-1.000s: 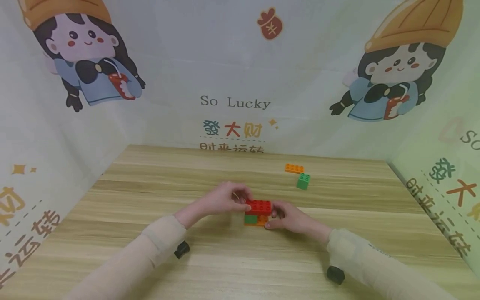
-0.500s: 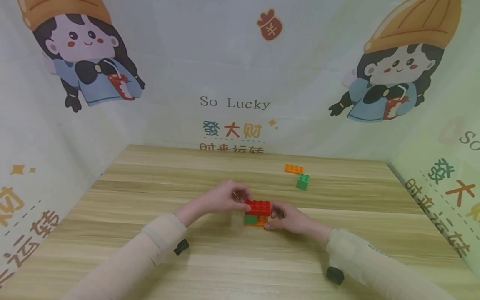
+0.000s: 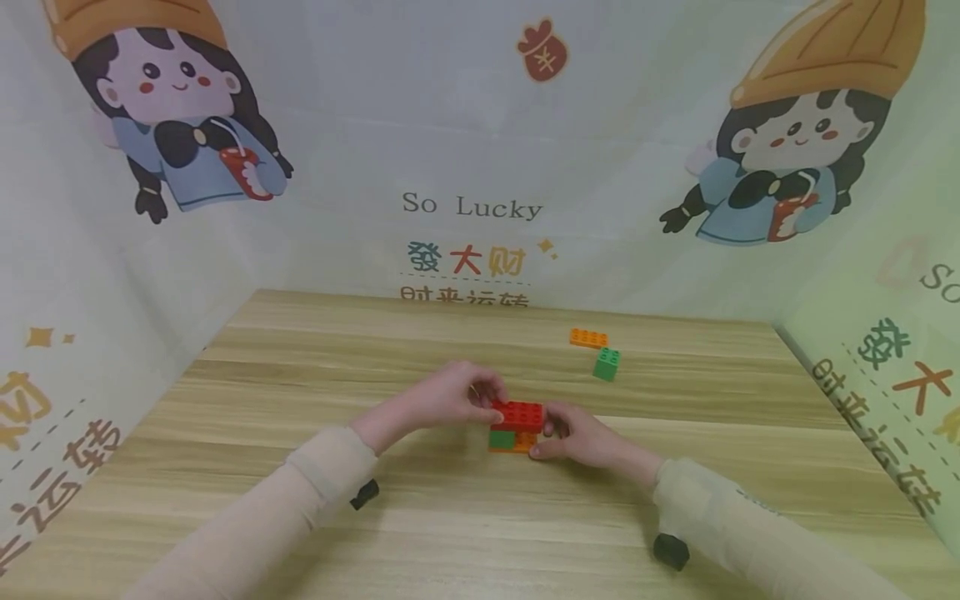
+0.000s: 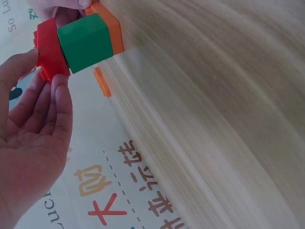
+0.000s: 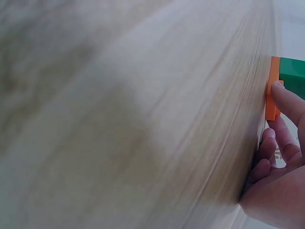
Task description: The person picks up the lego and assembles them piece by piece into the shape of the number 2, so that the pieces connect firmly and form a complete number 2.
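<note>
Between the two hands stands a small stack: an orange building plate [image 3: 527, 443] at the bottom, a green building block [image 4: 88, 43] on its left part, and a red building brick [image 3: 522, 414] on top. My left hand [image 3: 453, 398] pinches the red brick at its left end, thumb on the near side. The right hand [image 3: 581, 437] grips the right end of the orange plate, its thumb near the front edge in the right wrist view. Fingers of the left hand cover part of the red brick.
Farther back on the wooden table [image 3: 315, 350] lie a second orange plate [image 3: 588, 337] and another green block [image 3: 607, 364], close together. A printed cloth [image 3: 345, 125] hangs behind the table and along both sides.
</note>
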Tool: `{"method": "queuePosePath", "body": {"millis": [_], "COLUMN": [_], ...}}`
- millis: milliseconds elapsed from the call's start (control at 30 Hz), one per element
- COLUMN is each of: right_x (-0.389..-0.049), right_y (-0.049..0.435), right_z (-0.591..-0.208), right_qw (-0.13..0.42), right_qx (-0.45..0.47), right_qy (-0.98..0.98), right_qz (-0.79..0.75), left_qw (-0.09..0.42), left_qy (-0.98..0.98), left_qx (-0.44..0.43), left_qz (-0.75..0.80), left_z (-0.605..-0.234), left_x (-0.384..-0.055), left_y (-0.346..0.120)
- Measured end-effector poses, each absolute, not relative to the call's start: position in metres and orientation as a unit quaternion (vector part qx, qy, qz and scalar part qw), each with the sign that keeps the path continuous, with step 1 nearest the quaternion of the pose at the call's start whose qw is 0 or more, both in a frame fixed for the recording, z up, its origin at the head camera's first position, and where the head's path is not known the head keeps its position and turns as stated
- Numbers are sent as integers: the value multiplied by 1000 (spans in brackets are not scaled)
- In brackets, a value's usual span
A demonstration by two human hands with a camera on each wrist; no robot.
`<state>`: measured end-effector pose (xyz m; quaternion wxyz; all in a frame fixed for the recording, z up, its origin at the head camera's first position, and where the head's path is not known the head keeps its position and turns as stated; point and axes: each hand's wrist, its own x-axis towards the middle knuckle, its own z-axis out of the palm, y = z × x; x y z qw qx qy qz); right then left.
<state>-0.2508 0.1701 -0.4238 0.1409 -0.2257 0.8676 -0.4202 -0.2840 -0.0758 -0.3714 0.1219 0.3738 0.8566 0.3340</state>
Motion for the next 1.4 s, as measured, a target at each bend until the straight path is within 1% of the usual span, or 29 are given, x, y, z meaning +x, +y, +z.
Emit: {"method": "queuePosePath", "body": {"millis": [400,833,1400], "right_x": [-253,-254,-254], "right_y": [169,170,170], "right_z": [-425,-426,-427], "right_qw": [144,144,144], "right_qx": [-225,-228,-225], "right_qy": [872,870,872], "right_qz": [-410,-414,-410], "left_qw": [109,108,108], "left_qy": [847,843,848], "left_qx": [377,374,376], "left_qz": [358,370,357], "left_z": [-375,-379,-376], "left_x": [-281,-284,-283], "left_y": [-79,-79,-79]}}
